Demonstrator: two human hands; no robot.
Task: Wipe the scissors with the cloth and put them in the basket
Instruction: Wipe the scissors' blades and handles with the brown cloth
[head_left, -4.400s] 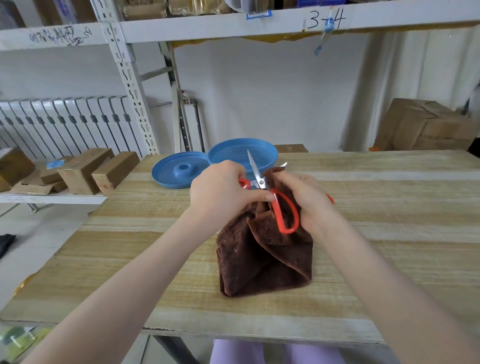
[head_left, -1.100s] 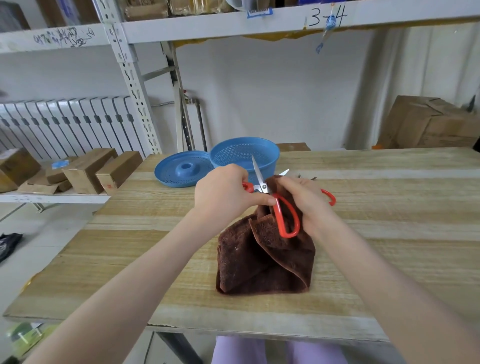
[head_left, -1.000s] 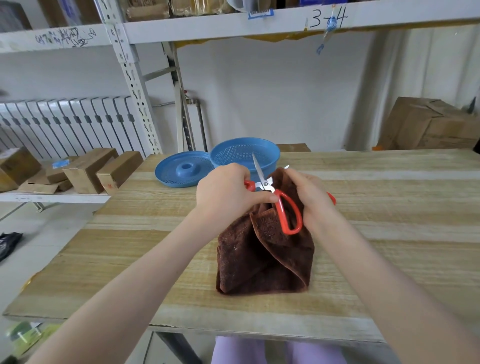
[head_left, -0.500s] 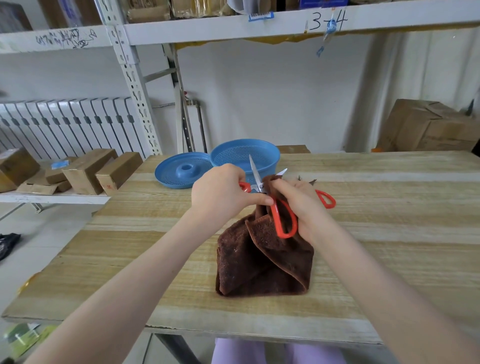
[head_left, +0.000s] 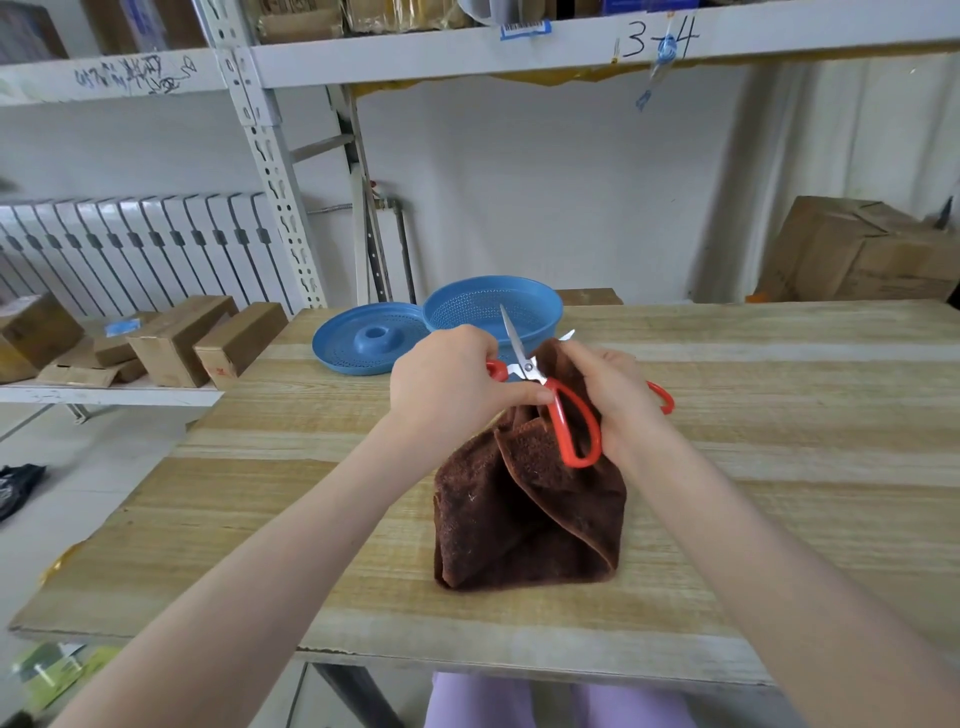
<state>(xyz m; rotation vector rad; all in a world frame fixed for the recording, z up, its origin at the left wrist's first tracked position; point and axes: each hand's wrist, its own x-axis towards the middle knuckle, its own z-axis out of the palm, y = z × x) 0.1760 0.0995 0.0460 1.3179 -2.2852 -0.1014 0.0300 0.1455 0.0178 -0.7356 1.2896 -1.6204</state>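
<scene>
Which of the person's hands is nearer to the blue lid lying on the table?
The left hand. It holds the scissors just right of the blue lid. The right hand, gripping the cloth, sits farther right, beyond the scissors.

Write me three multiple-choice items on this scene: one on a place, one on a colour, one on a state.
1. Where is the blue basket?
A. at the far side of the wooden table
B. on the floor
C. on the top shelf

2. The handles of the held scissors are:
A. black
B. red
C. green

3. The brown cloth is:
A. spread flat
B. in the basket
C. bunched up, gripped at its top

Key: A, it stands on the tabletop behind the scissors; B, a red loop shows beside the left hand; C, the right hand holds its top up while its bottom rests on the table.
</scene>
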